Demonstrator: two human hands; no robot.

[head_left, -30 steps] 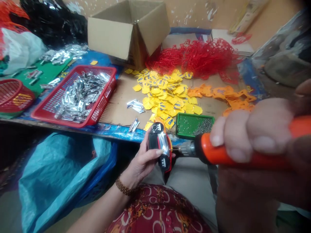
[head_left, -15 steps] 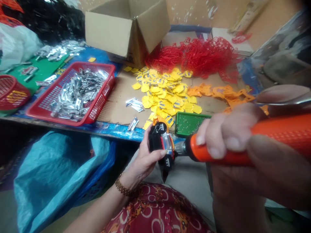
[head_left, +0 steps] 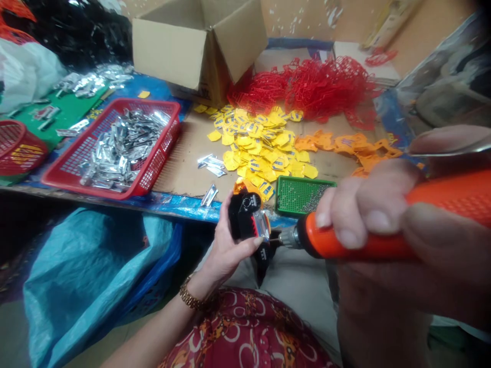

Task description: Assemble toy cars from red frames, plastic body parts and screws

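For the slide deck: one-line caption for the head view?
Left hand holds a black-and-silver plastic piece to an orange-handled screwdriver in the right hand, near a green tray of screws.

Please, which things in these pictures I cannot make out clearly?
Head view:
- The orange tool's rear end is cut off by the right edge.
- The black object's far side is hidden by the left hand.
- The parts in the green tray are too small to identify.
- The printing on the yellow tags is too small to read.
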